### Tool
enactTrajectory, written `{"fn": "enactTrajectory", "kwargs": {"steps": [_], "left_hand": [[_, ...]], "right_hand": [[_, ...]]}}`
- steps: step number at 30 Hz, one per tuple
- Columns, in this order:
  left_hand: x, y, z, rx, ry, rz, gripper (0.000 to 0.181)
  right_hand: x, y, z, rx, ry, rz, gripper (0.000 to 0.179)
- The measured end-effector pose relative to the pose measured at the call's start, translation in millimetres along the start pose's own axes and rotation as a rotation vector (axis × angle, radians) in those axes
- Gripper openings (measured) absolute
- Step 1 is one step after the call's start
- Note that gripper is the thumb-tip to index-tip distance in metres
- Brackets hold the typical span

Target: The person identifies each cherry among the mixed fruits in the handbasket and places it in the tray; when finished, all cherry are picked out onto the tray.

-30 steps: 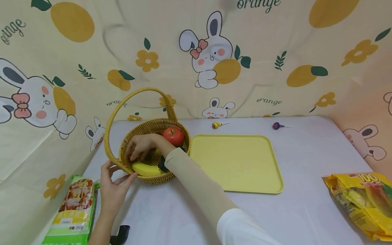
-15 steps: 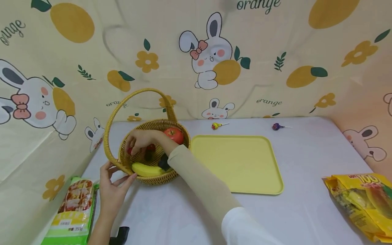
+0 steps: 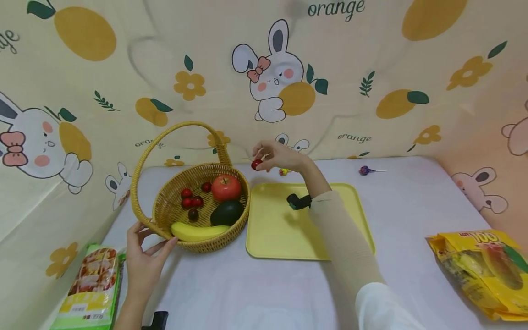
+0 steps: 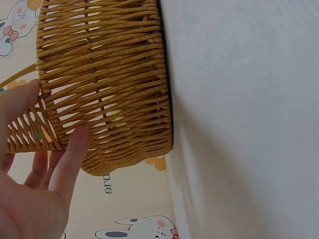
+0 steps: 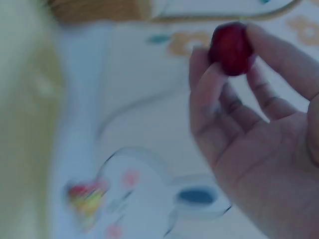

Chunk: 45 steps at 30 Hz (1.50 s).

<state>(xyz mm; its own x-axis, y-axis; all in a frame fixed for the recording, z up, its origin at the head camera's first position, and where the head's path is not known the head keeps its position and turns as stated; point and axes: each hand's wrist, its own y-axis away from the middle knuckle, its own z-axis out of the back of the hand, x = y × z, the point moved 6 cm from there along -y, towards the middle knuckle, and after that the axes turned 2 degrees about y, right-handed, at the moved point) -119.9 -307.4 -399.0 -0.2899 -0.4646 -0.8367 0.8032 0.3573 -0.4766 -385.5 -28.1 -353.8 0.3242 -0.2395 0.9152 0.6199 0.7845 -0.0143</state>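
My right hand [image 3: 278, 156] pinches a dark red cherry [image 3: 256, 164] between thumb and fingertips, above the back edge of the yellow tray [image 3: 264, 247]. In the right wrist view the same cherry [image 5: 232, 49] shows large and round. With its thumb at the rim and fingers around the handle's base, my left hand [image 3: 144, 261] grips the wicker basket [image 3: 210, 246] on its left front side. Inside the basket lie several cherries [image 3: 187, 203], a red apple [image 3: 226, 187], a dark green avocado [image 3: 227, 212] and a yellow banana [image 3: 198, 232].
A yellow lollipop [image 3: 283, 172] lies behind the tray, partly hidden by my right hand. A purple lollipop [image 3: 365, 170] is farther right. A green food packet [image 3: 88, 284] stands at the left, a yellow mango bag [image 3: 486, 270] at the right. Patterned cloth [image 3: 214, 46] hangs behind.
My right hand has lifted a cherry out of the basket and moved right, to above the tray's back edge. My left hand keeps its grip on the basket. The head view has shifted slightly.
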Motion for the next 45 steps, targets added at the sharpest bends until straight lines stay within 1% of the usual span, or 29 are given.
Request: {"fn": "enactTrajectory", "kwargs": {"steps": [2,4,5,7,10,13,15,21,25,28,30,32,34,36,38,39,41,43,45], "left_hand": [[0.4,0.6,1.0,-0.003,0.0,0.006,0.081],[1.0,1.1,1.5,-0.006,-0.001,0.01,0.081],[1.4,1.2,1.5,-0.007,-0.003,0.012,0.081],[2.0,1.6,1.0,-0.008,-0.001,0.01,0.081],[2.5,1.7,-0.5,-0.006,0.005,0.002,0.082],[0.9,1.5,-1.3,-0.004,0.013,-0.01,0.082],[-0.2,1.4,-1.0,-0.005,0.018,-0.016,0.081],[-1.2,1.4,0.4,-0.003,0.023,-0.022,0.081],[0.4,1.7,0.9,-0.006,0.017,-0.012,0.081],[0.7,1.4,0.4,-0.006,0.011,0.0,0.08],[0.1,1.0,-0.2,-0.004,0.009,0.006,0.079],[-0.4,1.0,-0.2,-0.005,0.009,0.012,0.078],[-0.4,1.2,0.3,-0.009,0.006,0.016,0.078],[-0.5,1.5,1.1,-0.011,0.002,0.017,0.078],[-0.3,1.8,1.6,-0.01,0.005,0.012,0.079],[0.0,1.9,1.7,-0.011,0.004,0.009,0.079],[0.1,1.8,1.6,-0.008,0.007,-0.003,0.08],[0.6,1.6,1.2,-0.004,0.009,-0.017,0.082],[1.0,1.2,0.8,0.0,0.006,-0.024,0.083]], "right_hand": [[-20,7.2,0,-0.02,0.066,-0.045,0.029],[-35,9.9,-4,-0.031,0.142,-0.079,0.026],[-41,10.4,-7,-0.037,0.163,-0.094,0.024],[-48,10.5,-12,-0.05,0.188,-0.1,0.022],[-56,8.7,-19,-0.069,0.191,-0.104,0.02],[-62,6.9,-27,-0.079,0.209,-0.102,0.018],[-65,6.2,-32,-0.093,0.242,-0.097,0.018],[-66,5.9,-40,-0.164,0.328,-0.091,0.022],[-63,7.0,-43,-0.158,0.367,-0.106,0.024],[-59,8.5,-40,-0.147,0.39,-0.119,0.026],[-53,9.9,-33,-0.159,0.414,-0.121,0.027],[-40,9.0,-24,-0.2,0.431,-0.096,0.026],[-19,4.7,-16,-0.264,0.428,-0.04,0.023],[6,-3.3,-16,-0.313,0.39,0.036,0.019],[32,-14.8,-24,-0.318,0.329,0.113,0.015],[43,-22.1,-31,-0.295,0.307,0.15,0.015],[63,-37.3,-51,-0.195,0.276,0.202,0.017],[76,-51.7,-76,-0.057,0.263,0.227,0.019],[83,-64.7,-100,0.086,0.255,0.215,0.022]]}}
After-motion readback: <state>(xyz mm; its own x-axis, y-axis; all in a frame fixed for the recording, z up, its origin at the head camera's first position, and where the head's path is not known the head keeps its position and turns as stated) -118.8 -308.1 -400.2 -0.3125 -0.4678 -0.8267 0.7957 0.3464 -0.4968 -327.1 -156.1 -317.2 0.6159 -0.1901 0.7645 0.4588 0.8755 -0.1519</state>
